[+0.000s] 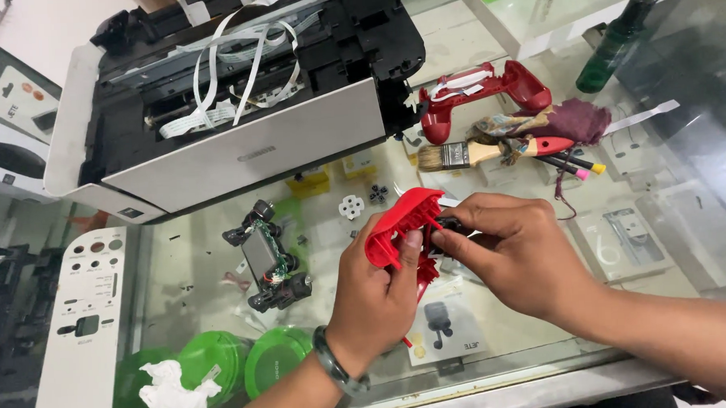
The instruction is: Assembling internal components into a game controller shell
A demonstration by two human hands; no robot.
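Observation:
My left hand (378,296) grips a red plastic game-controller shell (400,223), held upright over the glass counter. My right hand (513,251) pinches a small black part (448,225) against the inner side of that shell. A dark bracelet sits on my left wrist. The controller's circuit board with black thumbsticks (268,255) lies on the glass to the left of my hands. The other red shell half (484,95) rests further back, to the right of the printer.
An opened white and black printer (230,96) with loose ribbon cables fills the back left. A paintbrush (474,153), pens, a cloth and a dark green bottle (615,42) lie at the right. A white panel (85,318), a crumpled tissue and green lids sit at the lower left.

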